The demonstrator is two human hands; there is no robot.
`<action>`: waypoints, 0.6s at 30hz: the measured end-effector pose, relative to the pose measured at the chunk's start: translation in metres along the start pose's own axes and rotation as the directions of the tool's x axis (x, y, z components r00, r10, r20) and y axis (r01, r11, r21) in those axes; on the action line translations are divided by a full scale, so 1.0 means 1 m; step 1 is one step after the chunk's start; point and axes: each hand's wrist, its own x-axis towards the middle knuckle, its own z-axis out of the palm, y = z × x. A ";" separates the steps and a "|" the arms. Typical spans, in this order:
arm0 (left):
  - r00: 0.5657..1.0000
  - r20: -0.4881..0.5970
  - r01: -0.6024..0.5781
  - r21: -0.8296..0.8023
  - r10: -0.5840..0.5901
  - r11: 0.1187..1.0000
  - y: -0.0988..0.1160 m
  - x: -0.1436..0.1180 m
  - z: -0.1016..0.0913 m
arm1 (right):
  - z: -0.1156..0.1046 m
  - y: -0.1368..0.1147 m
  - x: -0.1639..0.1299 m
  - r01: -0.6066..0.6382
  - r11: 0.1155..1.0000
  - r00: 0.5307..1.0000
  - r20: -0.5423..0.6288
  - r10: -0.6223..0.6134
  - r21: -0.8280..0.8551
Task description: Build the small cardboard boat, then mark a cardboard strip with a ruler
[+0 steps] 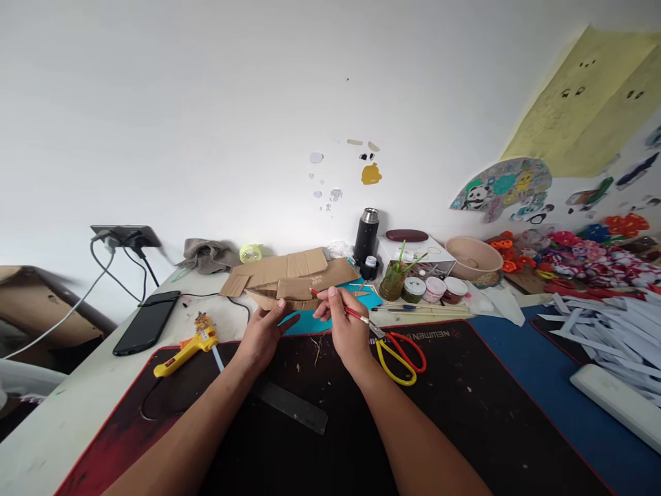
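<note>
My left hand point(264, 336) grips a curved piece of brown cardboard point(263, 297) at its lower edge, thumb on top and fingers partly hidden below. In my right hand point(347, 324) is a slim red pencil point(353, 313), its tip close to the printed face of the cardboard. Just right of that hand, scissors point(395, 355) with red and yellow handles lie on the black desk mat point(438, 413). A dark flat ruler-like strip point(294, 406) rests between my forearms. Behind the held piece are more cardboard sheets point(289, 265) and a blue sheet point(310, 322).
A yellow glue gun point(189, 351) and a black phone point(147, 324) lie at left. Toward the wall stand a black thermos point(367, 234), a jar with green-stemmed brushes point(393, 282), paint pots point(434, 289) and a pink bowl point(474, 256). White paper strips point(614, 344) pile up at right.
</note>
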 end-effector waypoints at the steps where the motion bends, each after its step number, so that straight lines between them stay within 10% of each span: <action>1: 1.000 -0.003 -0.003 -0.005 0.003 1.000 0.000 0.000 0.000 | 0.000 0.000 0.000 0.000 1.000 1.000 0.003 0.000 -0.003; 18: 0.999 -0.009 0.032 -0.019 -0.032 0.999 0.002 -0.002 0.003 | 0.000 0.003 0.000 -0.008 1.000 1.000 -0.015 0.008 0.029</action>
